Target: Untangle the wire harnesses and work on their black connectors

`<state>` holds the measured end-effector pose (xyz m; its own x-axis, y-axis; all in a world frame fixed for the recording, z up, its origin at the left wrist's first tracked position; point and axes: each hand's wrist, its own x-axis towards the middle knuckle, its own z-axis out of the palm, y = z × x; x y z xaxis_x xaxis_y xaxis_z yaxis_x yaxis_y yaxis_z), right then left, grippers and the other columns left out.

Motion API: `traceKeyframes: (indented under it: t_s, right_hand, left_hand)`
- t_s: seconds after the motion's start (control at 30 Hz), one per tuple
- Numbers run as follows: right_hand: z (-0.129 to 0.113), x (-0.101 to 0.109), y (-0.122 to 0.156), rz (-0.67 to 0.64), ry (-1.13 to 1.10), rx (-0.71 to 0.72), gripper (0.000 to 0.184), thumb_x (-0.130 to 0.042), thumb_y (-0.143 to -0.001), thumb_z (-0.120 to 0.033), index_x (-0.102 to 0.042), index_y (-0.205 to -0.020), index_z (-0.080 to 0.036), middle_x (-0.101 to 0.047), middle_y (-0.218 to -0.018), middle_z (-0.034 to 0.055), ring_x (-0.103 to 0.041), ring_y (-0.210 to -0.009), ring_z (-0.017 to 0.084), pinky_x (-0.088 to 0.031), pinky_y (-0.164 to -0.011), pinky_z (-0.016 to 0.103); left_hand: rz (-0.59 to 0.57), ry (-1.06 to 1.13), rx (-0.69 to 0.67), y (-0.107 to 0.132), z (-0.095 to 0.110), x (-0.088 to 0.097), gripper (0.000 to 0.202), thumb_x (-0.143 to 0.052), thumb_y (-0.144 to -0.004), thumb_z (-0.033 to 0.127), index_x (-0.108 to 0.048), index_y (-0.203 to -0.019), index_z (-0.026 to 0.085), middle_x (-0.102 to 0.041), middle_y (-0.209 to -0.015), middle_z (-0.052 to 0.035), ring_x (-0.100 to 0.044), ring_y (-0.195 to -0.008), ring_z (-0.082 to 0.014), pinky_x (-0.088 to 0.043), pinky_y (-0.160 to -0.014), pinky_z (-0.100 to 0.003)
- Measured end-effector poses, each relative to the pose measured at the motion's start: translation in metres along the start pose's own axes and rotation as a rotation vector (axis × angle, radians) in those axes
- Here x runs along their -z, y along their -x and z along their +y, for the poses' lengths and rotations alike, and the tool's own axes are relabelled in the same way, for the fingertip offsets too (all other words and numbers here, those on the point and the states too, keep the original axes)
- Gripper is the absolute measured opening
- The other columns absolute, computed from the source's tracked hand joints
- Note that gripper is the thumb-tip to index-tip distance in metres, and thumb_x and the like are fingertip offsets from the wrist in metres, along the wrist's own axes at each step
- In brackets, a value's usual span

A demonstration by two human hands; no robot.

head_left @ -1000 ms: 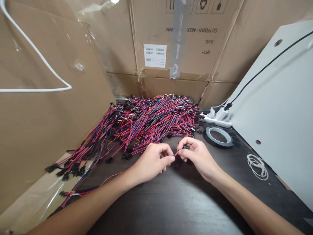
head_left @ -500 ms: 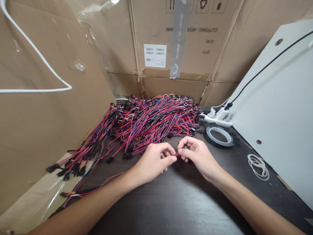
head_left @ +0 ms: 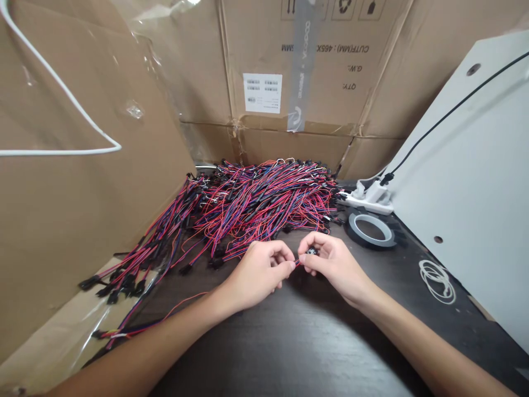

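My left hand [head_left: 258, 273] and my right hand [head_left: 333, 264] meet over the dark table [head_left: 289, 342], fingertips almost touching. Both are closed in a pinch on one thin red wire lead [head_left: 296, 261]; a small black connector [head_left: 312, 252] shows at my right fingertips. The lead's tail, red and orange [head_left: 182, 302], trails back under my left forearm. Just beyond my hands lies a big heap of red, blue and black wire leads [head_left: 264, 201], spreading left into a row of black plugs [head_left: 119, 278].
Cardboard boxes wall the back [head_left: 306, 82] and left [head_left: 61, 209]. A white panel [head_left: 475, 182] leans at the right with a black cable across it. A roll of dark tape [head_left: 369, 229], a white power strip [head_left: 367, 198] and a coil of white wire [head_left: 438, 281] lie at right.
My two hands have closed in on each other slightly, shortening the bit of red wire seen between them. The heap and everything else are unmoved.
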<state>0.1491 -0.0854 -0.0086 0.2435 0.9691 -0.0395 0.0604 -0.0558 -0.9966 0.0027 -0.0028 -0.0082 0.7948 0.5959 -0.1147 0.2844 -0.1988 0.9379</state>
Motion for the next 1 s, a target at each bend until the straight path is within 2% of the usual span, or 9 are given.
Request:
traceKeyframes:
  t_s: [0.23, 0.37, 0.63, 0.7, 0.83, 1.0]
  right_hand:
    - [0.002, 0.001, -0.001, -0.032, 0.060, 0.125, 0.007, -0.060, -0.069, -0.018, -0.057, -0.074, -0.015, -0.055, -0.074, 0.0016, -0.048, -0.062, 0.011, -0.039, -0.057, 0.026]
    - [0.000, 0.002, -0.001, -0.053, 0.062, 0.194, 0.006, -0.061, -0.069, -0.017, -0.057, -0.074, -0.016, -0.056, -0.074, 0.0020, -0.050, -0.070, 0.014, -0.040, -0.064, 0.028]
    - [0.000, 0.006, 0.000, -0.114, 0.029, 0.282, 0.006, -0.061, -0.072, -0.014, -0.058, -0.076, -0.015, -0.058, -0.076, 0.0027, -0.053, -0.073, 0.014, -0.042, -0.067, 0.027]
    - [0.001, 0.007, 0.000, -0.118, 0.010, 0.266, 0.007, -0.063, -0.072, -0.016, -0.058, -0.077, -0.014, -0.058, -0.076, 0.0027, -0.052, -0.069, 0.012, -0.042, -0.063, 0.026]
    - [0.002, 0.006, -0.001, -0.105, -0.088, 0.134, 0.014, -0.065, -0.073, -0.021, -0.057, -0.082, -0.014, -0.055, -0.075, 0.0009, -0.051, -0.058, 0.009, -0.042, -0.054, 0.024]
    - [0.004, 0.005, 0.000, -0.060, -0.160, 0.050, 0.022, -0.069, -0.072, -0.026, -0.057, -0.085, -0.014, -0.055, -0.073, 0.0006, -0.053, -0.059, 0.009, -0.041, -0.053, 0.022]
  left_hand:
    - [-0.056, 0.182, 0.095, -0.002, 0.004, 0.002, 0.011, -0.056, -0.072, 0.022, -0.054, -0.071, 0.012, -0.055, -0.056, 0.0005, -0.049, -0.039, -0.0076, -0.038, -0.034, -0.016]
    - [-0.142, 0.323, 0.159, -0.002, 0.005, 0.004, 0.012, -0.058, -0.071, 0.022, -0.052, -0.069, 0.011, -0.056, -0.055, -0.0017, -0.052, -0.040, -0.0095, -0.040, -0.035, -0.017]
    - [-0.322, 0.507, 0.253, 0.001, 0.009, 0.011, 0.023, -0.064, -0.074, 0.030, -0.051, -0.070, 0.011, -0.060, -0.059, -0.0047, -0.054, -0.042, -0.0094, -0.041, -0.034, -0.016]
    - [-0.326, 0.527, 0.250, 0.001, 0.009, 0.011, 0.024, -0.064, -0.075, 0.031, -0.050, -0.072, 0.012, -0.060, -0.059, -0.0042, -0.054, -0.041, -0.0095, -0.041, -0.033, -0.016]
    - [-0.285, 0.524, 0.217, 0.001, 0.008, 0.012, 0.020, -0.063, -0.076, 0.027, -0.049, -0.077, 0.012, -0.059, -0.058, -0.0026, -0.052, -0.039, -0.0085, -0.038, -0.031, -0.014]
    - [-0.264, 0.497, 0.203, 0.000, 0.008, 0.011, 0.017, -0.061, -0.077, 0.025, -0.049, -0.078, 0.012, -0.058, -0.057, -0.0021, -0.051, -0.039, -0.0087, -0.038, -0.031, -0.014]
